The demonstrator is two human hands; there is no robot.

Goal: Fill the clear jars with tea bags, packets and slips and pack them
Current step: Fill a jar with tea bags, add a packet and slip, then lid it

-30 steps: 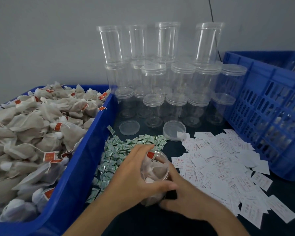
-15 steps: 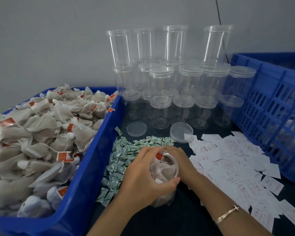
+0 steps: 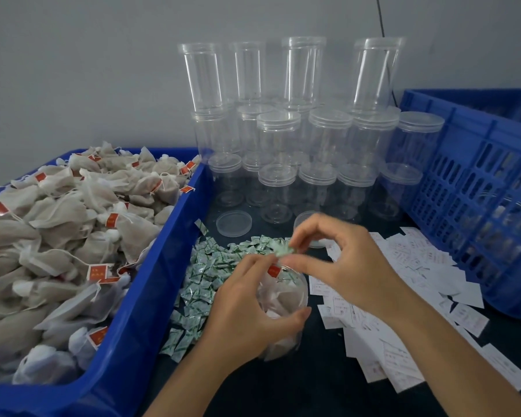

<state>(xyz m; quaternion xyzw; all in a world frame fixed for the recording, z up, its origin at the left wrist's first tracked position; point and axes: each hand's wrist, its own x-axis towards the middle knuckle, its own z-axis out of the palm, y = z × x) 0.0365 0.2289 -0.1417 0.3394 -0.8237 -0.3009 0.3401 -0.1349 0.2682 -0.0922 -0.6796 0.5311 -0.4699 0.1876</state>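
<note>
While left hand [image 3: 244, 314] grips jar [image 3: 288, 299], right hand [image 3: 346, 266] pinches green packet [image 3: 283, 251] just above.

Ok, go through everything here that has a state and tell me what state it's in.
Held jar: lid off, tea bags inside, gripped by left hand.
Green packet: pinched in right hand, above the jar.
Loose lid: lying off, on the table.
Stacked jars: empty, front ones lidded.
Tea bag bin: heaped full.

Plain grey wall [image 3: 103, 70] well beyond right hand [image 3: 343, 266], evenly lit. Thin black cable [image 3: 380, 16] down wall, above that hand. Dark tabletop [image 3: 313, 392] beneath it.
</note>
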